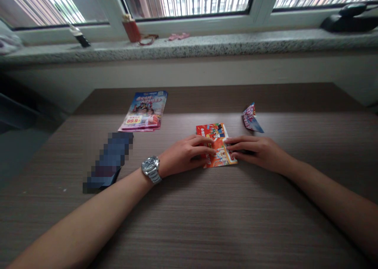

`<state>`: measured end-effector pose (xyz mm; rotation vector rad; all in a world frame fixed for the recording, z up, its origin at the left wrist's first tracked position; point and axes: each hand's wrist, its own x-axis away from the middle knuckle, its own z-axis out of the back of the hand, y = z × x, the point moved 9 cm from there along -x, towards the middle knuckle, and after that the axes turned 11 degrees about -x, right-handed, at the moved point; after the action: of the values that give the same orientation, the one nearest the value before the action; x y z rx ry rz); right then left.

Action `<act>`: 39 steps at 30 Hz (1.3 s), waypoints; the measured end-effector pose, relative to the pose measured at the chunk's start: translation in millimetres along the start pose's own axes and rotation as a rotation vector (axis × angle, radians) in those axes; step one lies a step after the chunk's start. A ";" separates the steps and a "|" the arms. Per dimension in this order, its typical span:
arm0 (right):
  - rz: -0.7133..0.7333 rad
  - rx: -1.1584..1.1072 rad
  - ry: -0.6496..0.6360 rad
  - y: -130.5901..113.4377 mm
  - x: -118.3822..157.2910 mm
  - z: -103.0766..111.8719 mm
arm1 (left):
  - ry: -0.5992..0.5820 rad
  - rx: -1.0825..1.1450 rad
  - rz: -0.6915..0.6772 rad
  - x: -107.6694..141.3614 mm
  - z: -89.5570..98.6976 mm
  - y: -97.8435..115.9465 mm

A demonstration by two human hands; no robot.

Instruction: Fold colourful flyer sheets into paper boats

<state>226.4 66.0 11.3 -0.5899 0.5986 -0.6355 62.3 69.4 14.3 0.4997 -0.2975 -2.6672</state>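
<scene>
Lying at the left of a wood-grain table (189,222), a dark blue oblong object (110,161), its detail lost in pixelation, reaches down to just beside a person's left forearm. Above it on the speckled stone sill (212,46), a small black-and-white item (79,37) leans toward the window frame, with a reddish-brown case (131,30) and its cord farther along. Below the case, a stack of glossy printed flyers (144,111), the top one marked "89.9" in a yellow box, sits toward the far side of the table. A silver wristwatch (151,168) circles the wrist of the left hand (187,153), which lies unclenched, fingers spread across the left part of a red-and-orange printed sheet (221,147). The sheet rests on the tabletop between both hands. From the other side, the right hand (261,151) extends relaxed, nearly straight fingers onto the sheet's right edge, its thumb hidden from view. Just beyond that hand stands a folded piece of printed paper (251,118), angular and partly upright. A black object (351,21) occupies the sill's right end.
</scene>
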 end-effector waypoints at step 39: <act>0.001 0.017 -0.008 0.9 0.3 -0.5 | -0.010 0.068 0.042 0.7 -4.4 -5.1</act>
<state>226.6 66.1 10.2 -0.5761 0.5856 -0.6365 61.6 73.1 8.7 0.4961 -0.3980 -2.6266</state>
